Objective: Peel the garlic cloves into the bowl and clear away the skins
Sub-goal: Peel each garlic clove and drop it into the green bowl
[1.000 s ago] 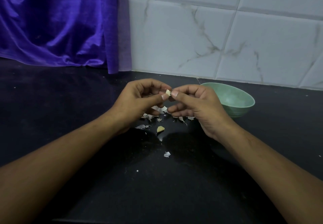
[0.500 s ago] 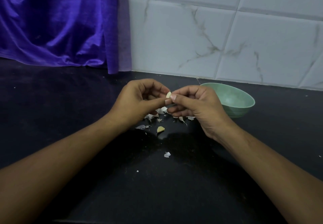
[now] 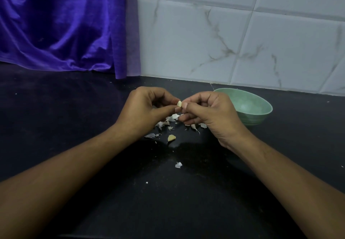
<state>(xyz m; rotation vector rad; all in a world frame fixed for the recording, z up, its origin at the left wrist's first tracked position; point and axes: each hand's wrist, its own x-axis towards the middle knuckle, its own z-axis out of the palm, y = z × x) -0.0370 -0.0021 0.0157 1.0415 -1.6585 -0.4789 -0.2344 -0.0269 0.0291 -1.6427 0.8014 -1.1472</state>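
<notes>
A small pale garlic clove (image 3: 179, 103) is pinched between the fingertips of my left hand (image 3: 147, 111) and my right hand (image 3: 207, 113), held above the black counter. Below the hands lies a scatter of white garlic skins (image 3: 172, 121). Another clove (image 3: 171, 138) with some skin lies on the counter just in front of them. One loose skin scrap (image 3: 178, 164) sits nearer to me. The green bowl (image 3: 261, 115) stands right of my right hand, partly hidden by it; I cannot see anything inside it.
A purple cloth (image 3: 61, 26) hangs at the back left down to the counter. White marbled wall tiles (image 3: 242, 39) close off the back. The black counter (image 3: 74, 119) stretches to both sides, with tiny skin crumbs here and there.
Both hands stay in the same place. The fingertips have shifted slightly on the clove, which now shows a little more between them.
</notes>
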